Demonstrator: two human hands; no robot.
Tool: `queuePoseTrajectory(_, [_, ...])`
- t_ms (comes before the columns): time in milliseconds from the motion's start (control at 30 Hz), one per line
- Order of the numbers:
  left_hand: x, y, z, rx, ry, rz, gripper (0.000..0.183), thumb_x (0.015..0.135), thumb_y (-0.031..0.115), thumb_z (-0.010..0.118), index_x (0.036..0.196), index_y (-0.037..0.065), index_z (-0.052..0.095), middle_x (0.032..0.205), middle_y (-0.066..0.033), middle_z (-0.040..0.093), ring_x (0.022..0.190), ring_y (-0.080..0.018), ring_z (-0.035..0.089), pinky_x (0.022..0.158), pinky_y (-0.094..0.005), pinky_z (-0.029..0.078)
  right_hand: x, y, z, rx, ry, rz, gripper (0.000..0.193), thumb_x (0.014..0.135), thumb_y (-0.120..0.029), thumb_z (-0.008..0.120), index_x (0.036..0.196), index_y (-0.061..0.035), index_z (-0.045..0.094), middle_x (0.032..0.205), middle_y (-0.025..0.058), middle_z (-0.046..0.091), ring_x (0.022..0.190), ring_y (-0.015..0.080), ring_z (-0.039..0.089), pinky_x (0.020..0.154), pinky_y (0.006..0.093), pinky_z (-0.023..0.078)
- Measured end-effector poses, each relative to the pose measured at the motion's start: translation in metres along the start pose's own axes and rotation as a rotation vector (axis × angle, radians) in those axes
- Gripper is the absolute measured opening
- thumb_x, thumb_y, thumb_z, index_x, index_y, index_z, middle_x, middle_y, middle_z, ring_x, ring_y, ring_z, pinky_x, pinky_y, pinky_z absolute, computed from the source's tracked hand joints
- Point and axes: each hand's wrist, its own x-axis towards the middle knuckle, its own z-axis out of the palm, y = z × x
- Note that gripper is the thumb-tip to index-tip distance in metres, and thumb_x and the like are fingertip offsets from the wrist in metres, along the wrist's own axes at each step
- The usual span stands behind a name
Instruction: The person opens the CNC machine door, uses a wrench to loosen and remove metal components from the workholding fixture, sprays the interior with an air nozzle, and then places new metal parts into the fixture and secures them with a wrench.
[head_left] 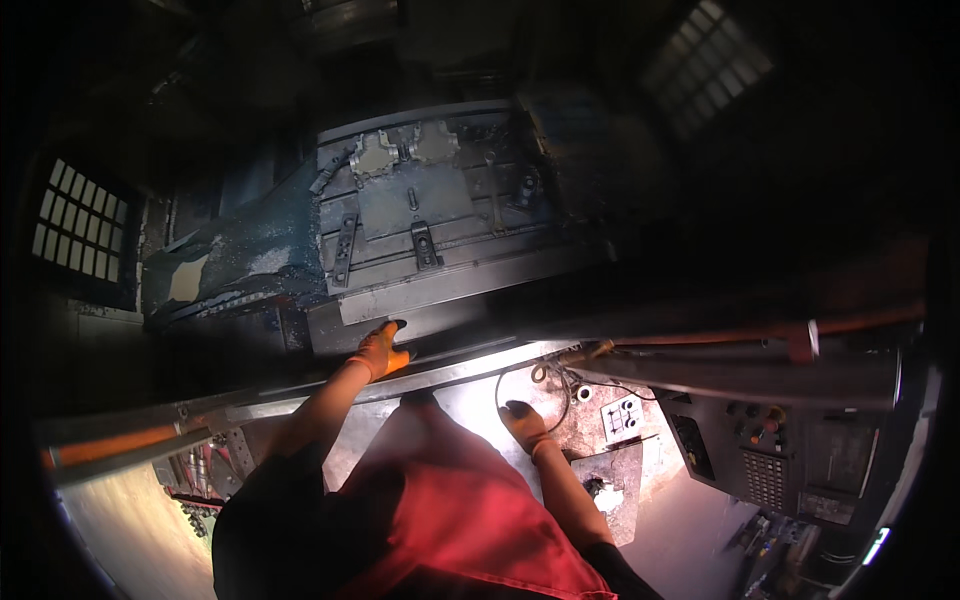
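My left hand [380, 353], in an orange glove with dark fingertips, reaches over the front edge of the machine. Its thumb and fingers are apart and nothing is in them. Just beyond it is the metal machine table [470, 277], with two light metal castings [374, 155] at the far side and clamp bars [424, 245] nearer. My right hand [524, 424], gloved the same way, is lower, by a thin dark hose [567, 405] hanging in a loop. Its fingers are small and dark here, so I cannot tell whether they grip the hose.
A long metal sill [470, 368] runs between me and the machine. A control panel [770, 450] with buttons stands at the right. Near my right hand, a worn surface carries a white plate with dark rings [622, 418]. Metal chips lie on a dark sloped cover [265, 240] left of the table.
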Motion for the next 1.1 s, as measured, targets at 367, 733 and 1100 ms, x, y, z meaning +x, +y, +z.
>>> queuePoseTrajectory(367, [0.117,-0.043,-0.056,-0.430,0.097,0.060,0.051,0.083,0.017,0.073,0.127,0.001,0.055,0.124,-0.0160,0.061,0.113,-0.0284,0.059,0.095,-0.0363,0.047,0.353,-0.378,-0.068,-0.745,0.269,0.065,0.051,0.088,-0.043,0.062,0.121,-0.0047,0.059,0.117,0.0214,0.065,0.110,0.0393,0.062,0.095,0.0443,0.051])
queuePoseTrajectory(733, [0.142,-0.027,-0.073,-1.535,-0.455,-0.195,0.044,0.104,0.038,0.041,0.135,0.008,0.051,0.124,-0.0033,0.059,0.107,-0.0151,0.057,0.094,-0.0287,0.046,0.468,-0.363,-0.095,-1.072,0.153,0.075,0.029,0.089,-0.024,0.059,0.110,-0.0045,0.063,0.104,0.0196,0.070,0.100,0.0329,0.068,0.083,0.0394,0.055])
queuePoseTrajectory(1100, [0.262,0.072,-0.112,-1.756,-0.293,-0.222,0.026,0.095,0.017,0.059,0.120,0.009,0.060,0.094,-0.0012,0.063,0.081,-0.0110,0.059,0.067,-0.0251,0.047,0.279,-0.357,-0.005,0.530,0.286,0.024,0.035,0.097,-0.023,0.044,0.124,-0.0033,0.057,0.104,0.0065,0.066,0.093,0.0181,0.063,0.084,0.0293,0.050])
